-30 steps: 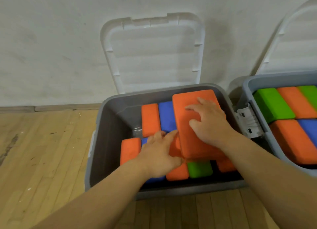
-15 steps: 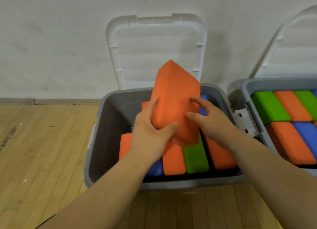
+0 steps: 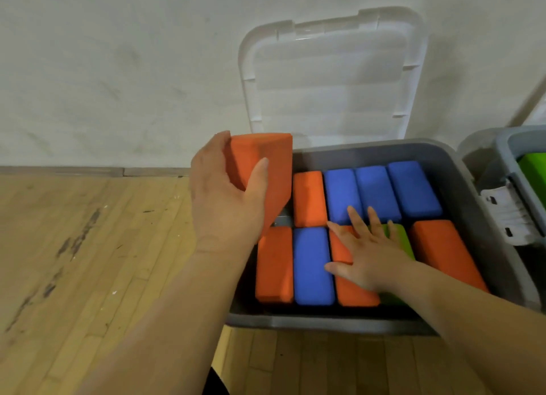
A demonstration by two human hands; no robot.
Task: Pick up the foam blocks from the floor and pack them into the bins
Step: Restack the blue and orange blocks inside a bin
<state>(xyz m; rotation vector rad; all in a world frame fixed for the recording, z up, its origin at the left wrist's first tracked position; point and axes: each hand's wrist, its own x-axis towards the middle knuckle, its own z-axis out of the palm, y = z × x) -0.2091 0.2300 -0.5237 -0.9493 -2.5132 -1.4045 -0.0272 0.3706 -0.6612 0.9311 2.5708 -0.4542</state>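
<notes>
Grey bin (image 3: 325, 320) nearly one layer full, gap at far-left corner; left hand (image 3: 227, 196) grips orange foam block (image 3: 266, 164) above it, right hand (image 3: 372, 252) flat, fingers spread, on packed blocks (image 3: 413, 187).

A bright orange block (image 3: 266, 170) is gripped by the fingers of the left hand (image 3: 224, 199), and a green block (image 3: 401, 238) and an orange one (image 3: 354, 294) are pressed under the right hand (image 3: 369, 252). Just past the right fingertips three blue blocks (image 3: 375, 190) are seen in a row, all inside a plain grey bin (image 3: 466, 199). Left of the left fingers the floor (image 3: 82, 246) is seen as light brown wood with dark smudges, and the wall (image 3: 118, 69) above them is white.
</notes>
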